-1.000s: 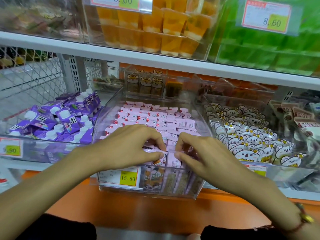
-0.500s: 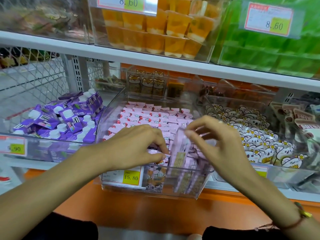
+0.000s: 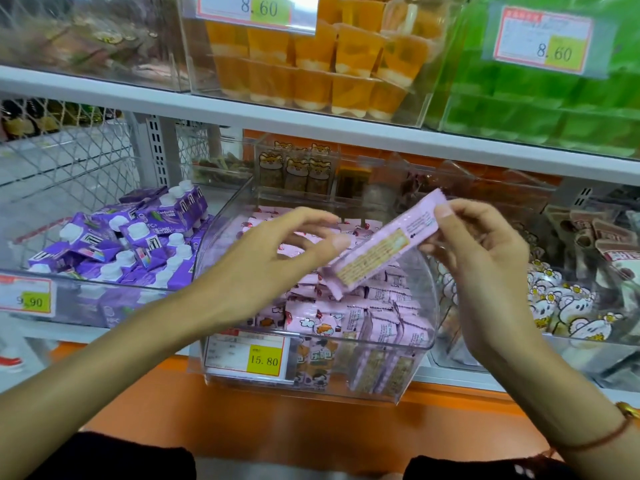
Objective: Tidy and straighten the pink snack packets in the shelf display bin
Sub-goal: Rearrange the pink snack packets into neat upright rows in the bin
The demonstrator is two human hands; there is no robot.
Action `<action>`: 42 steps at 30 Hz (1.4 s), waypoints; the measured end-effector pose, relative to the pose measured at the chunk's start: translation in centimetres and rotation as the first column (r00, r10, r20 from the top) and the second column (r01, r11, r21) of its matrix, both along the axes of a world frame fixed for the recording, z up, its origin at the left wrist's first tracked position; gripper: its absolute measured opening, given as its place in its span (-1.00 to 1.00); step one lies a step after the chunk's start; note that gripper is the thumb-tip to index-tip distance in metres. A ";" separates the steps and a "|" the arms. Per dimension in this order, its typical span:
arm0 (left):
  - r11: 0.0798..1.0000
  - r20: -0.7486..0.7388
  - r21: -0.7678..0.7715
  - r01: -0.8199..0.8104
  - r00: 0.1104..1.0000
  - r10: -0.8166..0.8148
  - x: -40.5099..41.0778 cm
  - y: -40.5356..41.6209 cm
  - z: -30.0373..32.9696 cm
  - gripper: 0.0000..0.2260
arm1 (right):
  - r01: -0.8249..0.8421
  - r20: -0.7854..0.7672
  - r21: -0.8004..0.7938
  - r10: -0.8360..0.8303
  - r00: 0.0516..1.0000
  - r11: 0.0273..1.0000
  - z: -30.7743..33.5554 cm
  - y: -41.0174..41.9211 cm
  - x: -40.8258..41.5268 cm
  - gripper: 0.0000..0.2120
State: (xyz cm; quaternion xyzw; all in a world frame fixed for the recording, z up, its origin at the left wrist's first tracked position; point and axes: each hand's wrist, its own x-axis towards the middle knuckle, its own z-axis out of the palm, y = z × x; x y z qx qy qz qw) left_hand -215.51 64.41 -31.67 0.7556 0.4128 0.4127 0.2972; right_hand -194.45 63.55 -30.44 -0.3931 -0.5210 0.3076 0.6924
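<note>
One pink snack packet point(image 3: 382, 252) is up in the air above the clear display bin point(image 3: 420, 271), tilted, its printed back panel facing me; the small print on it is too fine to read. My right hand point(image 3: 485, 268) pinches its upper end between thumb and fingers. My left hand point(image 3: 273, 258) hovers beside the lower part with fingers loosely extended; I cannot tell whether the fingertips touch the wrapper. The other pink packets point(image 3: 346, 306) fill the bin below, some upright at the front, others lying in rows behind. A price tag point(image 3: 247, 355) on the bin's front reads 15.80. To the left, purple cartons with white caps point(image 3: 135, 244) sit behind a tag point(image 3: 26, 299) ending in .90. Above, orange jelly cups point(image 3: 311, 64) and a green bin point(image 3: 554, 109) each carry tags reading 8.60.
</note>
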 end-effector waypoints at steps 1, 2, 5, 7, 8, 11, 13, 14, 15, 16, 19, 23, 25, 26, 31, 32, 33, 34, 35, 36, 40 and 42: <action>0.998 0.038 -0.043 0.042 0.998 -0.040 0.3 -0.2 0.1 -0.60 | -0.032 -0.025 -0.058 0.030 0.999 0.998 -0.3 0.1 -0.2 -0.92; 0.995 0.055 -0.070 0.076 0.996 -0.072 0.7 -0.4 0.2 -0.63 | -0.063 -0.049 -0.110 0.057 0.997 0.992 -0.5 0.1 -0.3 -0.90; 0.984 0.130 -0.150 0.099 0.988 -0.080 1.0 -0.5 0.2 -0.76 | -0.144 -0.070 -0.221 0.132 0.989 0.965 -0.6 0.5 -0.2 -0.84; 0.945 0.241 -0.311 0.096 0.970 -0.019 0.8 -0.1 0.3 -0.81 | -0.110 0.018 -0.231 0.117 0.993 0.967 -0.6 0.7 0.2 -0.83; 0.904 0.321 -0.414 0.103 0.946 0.039 0.8 0.1 0.4 -0.82 | -0.058 0.113 -0.193 0.081 0.990 0.980 -0.6 0.7 0.4 -0.82; 0.798 0.424 -0.592 0.117 0.886 0.185 0.8 0.7 0.3 -0.79 | -0.010 0.556 0.039 -0.013 0.831 0.999 -0.7 0.1 0.6 -0.55; 0.788 0.380 -0.610 0.087 0.904 0.195 0.9 0.9 0.1 -0.73 | -0.105 0.798 0.122 -0.034 0.602 0.987 -0.9 -0.4 0.2 -0.40; 0.789 0.353 -0.611 0.067 0.915 0.195 1.0 0.9 0.1 -0.72 | -0.143 0.862 0.145 -0.054 0.505 0.979 -1.1 -0.4 -0.1 -0.38; 0.792 0.327 -0.609 0.043 0.923 0.201 1.2 0.8 0.1 -0.70 | -0.161 0.897 0.157 -0.072 0.436 0.974 -1.3 -0.5 -0.4 -0.39; 0.796 0.306 -0.605 0.015 0.927 0.215 1.3 0.8 0.1 -0.66 | -0.162 0.913 0.167 -0.091 0.397 0.973 -1.3 -0.4 -0.6 -0.43; 0.835 0.298 -0.550 -0.013 0.931 0.210 1.4 0.9 0.4 -0.60 | -0.107 0.879 0.234 -0.163 0.448 0.966 -1.1 -0.1 -0.7 -0.62; 0.938 0.173 -0.343 -0.049 0.978 0.114 0.6 0.8 0.0 -0.68 | -0.119 0.567 -0.027 0.113 0.816 0.993 -1.0 0.6 0.2 -0.78; 0.983 0.051 -0.183 0.004 0.999 0.005 0.4 0.7 -0.7 -0.85 | -0.182 0.434 -0.146 0.228 0.872 0.972 -1.3 0.9 0.6 -0.66; 0.991 -0.031 -0.128 0.039 0.999 -0.043 0.2 0.7 -1.1 -0.89 | -0.200 0.412 -0.182 0.260 0.873 0.963 -1.5 1.0 0.8 -0.60; 0.986 -0.383 -0.019 0.165 0.910 -0.159 -0.2 0.9 -2.1 -0.85 | -0.313 0.326 -0.243 0.382 0.865 0.918 -2.1 1.1 0.4 -0.57; 0.985 -0.468 0.041 0.168 0.874 -0.130 -0.3 1.0 -2.2 -0.79 | -0.315 0.334 -0.245 0.385 0.860 0.917 -2.2 0.9 0.2 -0.52; 0.982 -0.538 0.091 0.169 0.838 -0.094 -0.4 1.0 -2.1 -0.75 | -0.304 0.361 -0.239 0.375 0.854 0.922 -2.3 0.8 0.1 -0.44; 0.977 -0.582 0.126 0.170 0.811 -0.066 -0.5 1.1 -2.1 -0.74 | -0.289 0.395 -0.225 0.358 0.846 0.931 -2.4 0.7 -0.1 -0.36; 0.975 -0.603 0.148 0.164 0.797 -0.042 -0.5 1.1 -2.1 -0.74 | -0.273 0.428 -0.207 0.338 0.838 0.939 -2.4 0.5 -0.2 -0.29; 0.975 -0.607 0.162 0.152 0.794 -0.023 -0.6 1.1 -2.1 -0.75 | -0.260 0.458 -0.189 0.319 0.830 0.947 -2.5 0.3 -0.4 -0.27; 0.980 -0.616 0.174 0.094 0.787 0.034 -0.4 1.2 -2.0 -0.84 | -0.258 0.634 -0.123 0.276 0.723 0.958 -2.4 -0.2 -0.8 -0.48; 0.980 -0.621 0.180 0.081 0.783 0.049 -0.2 1.1 -2.0 -0.87 | -0.235 0.708 -0.138 0.261 0.656 0.962 -2.3 -0.3 -0.6 -0.55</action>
